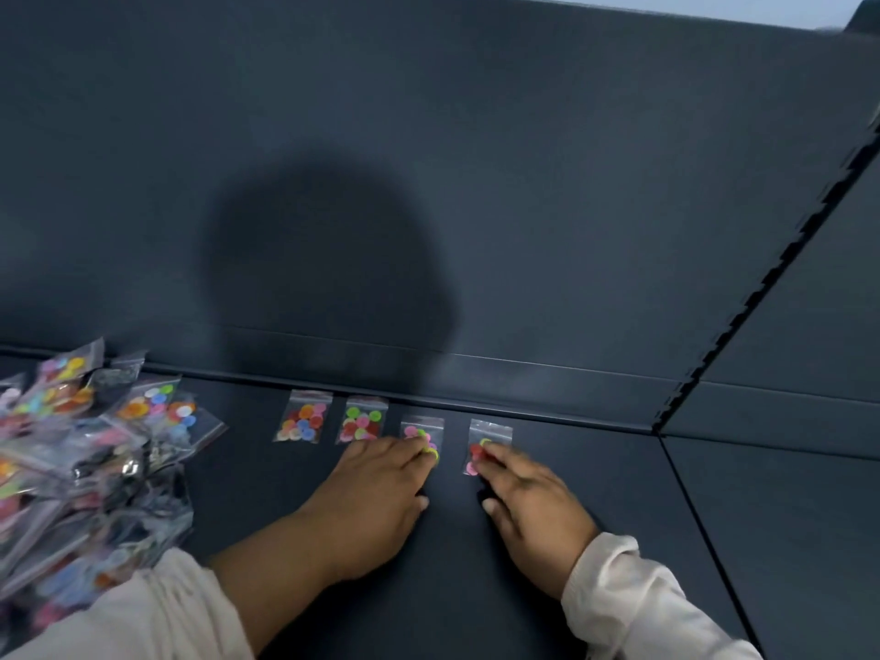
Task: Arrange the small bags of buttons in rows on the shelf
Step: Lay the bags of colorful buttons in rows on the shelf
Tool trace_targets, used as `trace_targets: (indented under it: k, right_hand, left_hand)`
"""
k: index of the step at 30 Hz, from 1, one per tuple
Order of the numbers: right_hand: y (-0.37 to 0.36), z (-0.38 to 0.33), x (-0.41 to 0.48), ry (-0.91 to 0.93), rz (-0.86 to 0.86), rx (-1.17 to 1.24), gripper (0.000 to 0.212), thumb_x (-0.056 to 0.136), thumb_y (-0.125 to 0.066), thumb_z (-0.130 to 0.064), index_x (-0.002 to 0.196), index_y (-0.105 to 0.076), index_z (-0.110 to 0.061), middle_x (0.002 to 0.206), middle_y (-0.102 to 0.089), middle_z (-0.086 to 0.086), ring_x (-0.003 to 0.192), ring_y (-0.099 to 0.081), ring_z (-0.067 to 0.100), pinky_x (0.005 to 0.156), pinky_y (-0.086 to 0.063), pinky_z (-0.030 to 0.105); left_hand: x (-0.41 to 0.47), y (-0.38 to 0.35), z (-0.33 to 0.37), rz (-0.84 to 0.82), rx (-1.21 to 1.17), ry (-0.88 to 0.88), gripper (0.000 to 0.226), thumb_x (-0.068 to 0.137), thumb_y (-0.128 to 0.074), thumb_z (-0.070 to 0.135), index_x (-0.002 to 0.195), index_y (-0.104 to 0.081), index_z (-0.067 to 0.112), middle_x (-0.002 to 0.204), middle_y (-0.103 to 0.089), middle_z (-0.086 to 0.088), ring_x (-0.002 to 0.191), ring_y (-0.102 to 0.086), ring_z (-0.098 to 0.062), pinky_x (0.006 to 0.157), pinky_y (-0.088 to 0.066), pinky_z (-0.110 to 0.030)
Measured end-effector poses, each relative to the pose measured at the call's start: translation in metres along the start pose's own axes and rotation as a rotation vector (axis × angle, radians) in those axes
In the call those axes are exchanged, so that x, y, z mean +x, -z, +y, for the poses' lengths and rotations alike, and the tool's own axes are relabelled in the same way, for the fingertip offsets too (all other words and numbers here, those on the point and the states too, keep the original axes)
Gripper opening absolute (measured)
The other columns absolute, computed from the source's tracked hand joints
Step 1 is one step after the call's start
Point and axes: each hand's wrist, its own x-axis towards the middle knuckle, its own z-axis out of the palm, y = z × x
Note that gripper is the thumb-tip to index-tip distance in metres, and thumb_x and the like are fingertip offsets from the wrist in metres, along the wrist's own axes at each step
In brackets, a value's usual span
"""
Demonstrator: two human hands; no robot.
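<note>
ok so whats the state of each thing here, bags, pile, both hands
first bag: flat on the shelf, in the row, untouched
second bag: flat, in the row, untouched
third bag: flat, left hand fingertips on it
fourth bag: flat, right hand fingertips on it
pile of bags: heaped loose at the left, unsorted

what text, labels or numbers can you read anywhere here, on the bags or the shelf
None can be read.
Row of four bags: only coloured buttons show through the clear plastic, no label visible.
Pile of bags at left: too blurred to tell whether any carries print.
Dark shelf and back panel: plain, no marking.
</note>
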Motion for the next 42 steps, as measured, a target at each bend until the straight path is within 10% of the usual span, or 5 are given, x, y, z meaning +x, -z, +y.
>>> trace_targets:
  k: [42]
  right_hand:
    - [-0.007, -0.012, 0.03, 0.043, -0.125, -0.071, 0.088, 0.069, -0.001, -0.06, 0.148, -0.014, -0.025, 0.157, -0.01, -0.004, 0.145, -0.005, 0.011, 0.11, 0.008, 0.019]
  left_hand:
    - [0.001, -0.012, -0.021, 0.045, 0.015, -0.008, 0.088, 0.076, -0.013, 0.069, 0.152, -0.007, 0.024, 0.16, 0.0, 0.004, 0.146, 0.006, -0.01, 0.111, 0.017, -0.03]
